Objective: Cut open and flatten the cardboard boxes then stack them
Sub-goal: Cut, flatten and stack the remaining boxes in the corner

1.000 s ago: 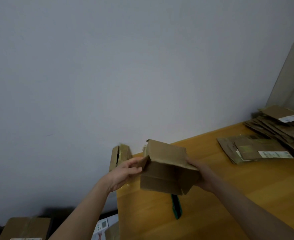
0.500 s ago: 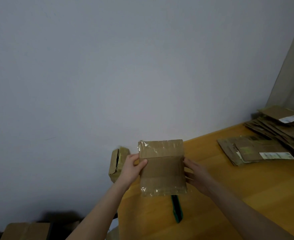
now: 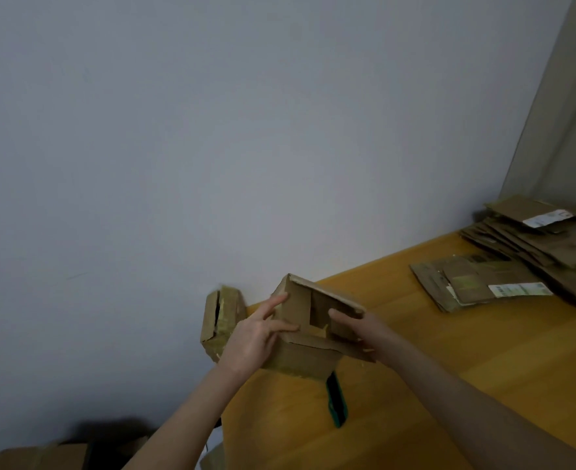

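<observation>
— Room, biggest things first?
— One plain pale wall (image 3: 212,130) fills most of the view. One wooden desk (image 3: 449,368), yellow-orange, is pushed against it, and one curtain (image 3: 568,113) hangs past the desk's far right corner.
— Cardboard, counted?
— Two flattened lots: a large stack (image 3: 551,242) in the far right corner with a white label on top, and a smaller pile (image 3: 476,283) just beside it, toward the middle, also labelled. Three boxes not flattened: a floor box (image 3: 42,456) beyond the desk's left edge, a standing box (image 3: 222,317) at the far left corner against the wall, and the held box (image 3: 306,354).
— Where is that one, and how does it point?
— In the air above the desk's left part, just right of the standing box. Its open mouth faces up toward the wearer; its long axis runs roughly left to right, sloping down to the right, and a flap hangs at the near side.
— Hands?
— Two. The left hand (image 3: 252,337) presses straight fingers against the box's left side. The right hand (image 3: 368,330) grips the right wall, thumb inside the opening.
— Smallest?
— One green-and-black cutter (image 3: 336,401) lies on the desk near the left edge, partly under the held box.
</observation>
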A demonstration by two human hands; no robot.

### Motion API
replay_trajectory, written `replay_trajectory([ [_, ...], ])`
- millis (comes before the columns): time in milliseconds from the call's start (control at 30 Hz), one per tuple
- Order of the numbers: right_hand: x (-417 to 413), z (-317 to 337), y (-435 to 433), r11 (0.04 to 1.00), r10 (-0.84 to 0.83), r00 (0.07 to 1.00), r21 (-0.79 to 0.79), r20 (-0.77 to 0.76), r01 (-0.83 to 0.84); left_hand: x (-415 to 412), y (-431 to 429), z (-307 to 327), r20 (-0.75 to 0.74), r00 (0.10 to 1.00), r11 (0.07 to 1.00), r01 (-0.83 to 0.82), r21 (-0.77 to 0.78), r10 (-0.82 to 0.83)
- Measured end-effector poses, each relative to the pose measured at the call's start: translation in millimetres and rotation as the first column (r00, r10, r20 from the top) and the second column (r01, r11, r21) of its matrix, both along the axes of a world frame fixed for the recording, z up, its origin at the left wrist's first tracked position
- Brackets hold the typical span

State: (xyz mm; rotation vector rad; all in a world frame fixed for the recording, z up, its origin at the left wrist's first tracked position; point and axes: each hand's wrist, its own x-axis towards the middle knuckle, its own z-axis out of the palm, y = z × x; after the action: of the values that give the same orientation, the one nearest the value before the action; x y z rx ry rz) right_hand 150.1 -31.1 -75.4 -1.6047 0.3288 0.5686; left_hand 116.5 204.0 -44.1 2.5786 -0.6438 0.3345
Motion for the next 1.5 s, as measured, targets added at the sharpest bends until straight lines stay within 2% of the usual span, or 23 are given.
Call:
replay_trajectory([
  [133, 3.4, -8.5, 9.0, 0.989, -0.082, 0.994, -0.115, 0.074, 0.091, -1.4, -6.2, 0.8, -0.031, 0.995, 0.996, 0.090, 0.003, -0.090],
  [200, 5.4, -11.5, 6.4, 0.980, -0.064, 0.995, -0.181, 0.072, 0.076, -1.1, -5.4, 4.8, -0.190, 0.978, 0.995, 0.073, -0.068, -0.085],
  [267, 5.0, -11.5, 4.1, 0.980, -0.058, 0.997, -0.188, 0.053, 0.067, 0.2, -5.8, 12.7, -0.444, 0.895, 0.957, -0.089, -0.275, -0.044],
  [333, 4.0, -10.0, 5.4, 0.983, -0.082, 0.996, -0.162, 0.025, 0.085, 3.8, -6.4, 17.0, -0.602, 0.798, 0.854, -0.310, -0.417, -0.004],
  [467, 0.4, -6.5, 13.3, 0.983, -0.137, 0.985, -0.111, 0.109, 0.149, 14.5, -5.1, 11.8, -0.753, 0.653, 0.633, -0.619, -0.465, 0.086],
  [500, -1.2, -5.6, 15.4, 0.981, -0.149, 0.980, -0.107, 0.135, 0.163, 18.6, -5.2, 10.5, -0.791, 0.603, 0.588, -0.677, -0.442, 0.099],
  [567, -6.9, -2.5, 20.5, 0.979, -0.128, 0.972, -0.130, 0.196, 0.156, 24.9, -7.4, 9.8, -0.833, 0.534, 0.605, -0.714, -0.353, 0.143],
  [633, -13.2, 2.7, 28.5, 0.981, -0.073, 0.958, -0.154, 0.278, 0.120, 30.9, -9.3, 6.0, -0.807, 0.513, 0.720, -0.674, -0.168, 0.292],
  [700, -18.1, 6.0, 37.0, 0.976, -0.011, 0.937, -0.200, 0.350, 0.086, 34.5, -10.2, -0.3, -0.705, 0.527, 0.814, -0.568, 0.123, 0.474],
  [767, -21.8, 7.8, 42.1, 0.970, 0.032, 0.922, -0.236, 0.387, 0.066, 34.5, -9.3, -6.4, -0.665, 0.508, 0.810, -0.519, 0.271, 0.548],
  [833, -22.4, 6.9, 42.3, 0.983, 0.003, 0.931, -0.174, 0.364, 0.065, 31.2, -5.8, -11.7, -0.646, 0.466, 0.763, -0.572, 0.301, 0.605],
  [867, -22.0, 6.9, 40.9, 0.989, -0.034, 0.940, -0.122, 0.339, 0.079, 29.3, -4.0, -13.2, -0.622, 0.471, 0.748, -0.588, 0.308, 0.626],
  [933, -19.1, 6.9, 35.9, 0.986, -0.163, 0.954, 0.016, 0.252, 0.165, 27.6, 0.2, -15.6, -0.629, 0.522, 0.784, -0.571, 0.244, 0.576],
  [1000, -12.6, 2.8, 29.1, 0.948, -0.295, 0.948, 0.166, 0.123, 0.273, 23.5, 4.6, -15.1, -0.727, 0.575, 0.842, -0.540, 0.008, 0.376],
  [1033, -9.2, 0.0, 25.3, 0.918, -0.342, 0.938, 0.229, 0.047, 0.323, 20.1, 7.6, -14.0, -0.759, 0.598, 0.841, -0.526, -0.127, 0.259],
  [1100, -5.7, -4.4, 18.1, 0.862, -0.388, 0.918, 0.320, -0.083, 0.393, 13.3, 14.1, -11.0, -0.783, 0.614, 0.767, -0.547, -0.336, 0.095],
  [1167, -3.6, -7.8, 11.2, 0.808, -0.406, 0.899, 0.393, -0.166, 0.438, 7.9, 20.3, -9.4, -0.793, 0.609, 0.675, -0.589, -0.444, 0.010],
  [1233, -1.8, -9.0, 3.7, 0.782, -0.372, 0.907, 0.460, -0.199, 0.421, 3.9, 26.5, -8.2, -0.788, 0.615, 0.655, -0.584, -0.479, -0.028],
  [1300, 0.6, -9.2, -3.9, 0.765, -0.293, 0.926, 0.523, -0.237, 0.376, 2.2, 33.3, -5.9, -0.766, 0.642, 0.685, -0.544, -0.485, -0.033],
  [1400, 3.7, -7.8, -15.4, 0.731, -0.234, 0.915, 0.561, -0.328, 0.388, 4.5, 41.3, -3.9, -0.691, 0.722, 0.797, -0.439, -0.414, 0.038],
  [1500, 3.7, -5.9, -16.4, 0.800, -0.264, 0.906, 0.450, -0.330, 0.397, 5.8, 44.2, -4.7, -0.604, 0.793, 0.910, -0.305, -0.280, 0.080],
])
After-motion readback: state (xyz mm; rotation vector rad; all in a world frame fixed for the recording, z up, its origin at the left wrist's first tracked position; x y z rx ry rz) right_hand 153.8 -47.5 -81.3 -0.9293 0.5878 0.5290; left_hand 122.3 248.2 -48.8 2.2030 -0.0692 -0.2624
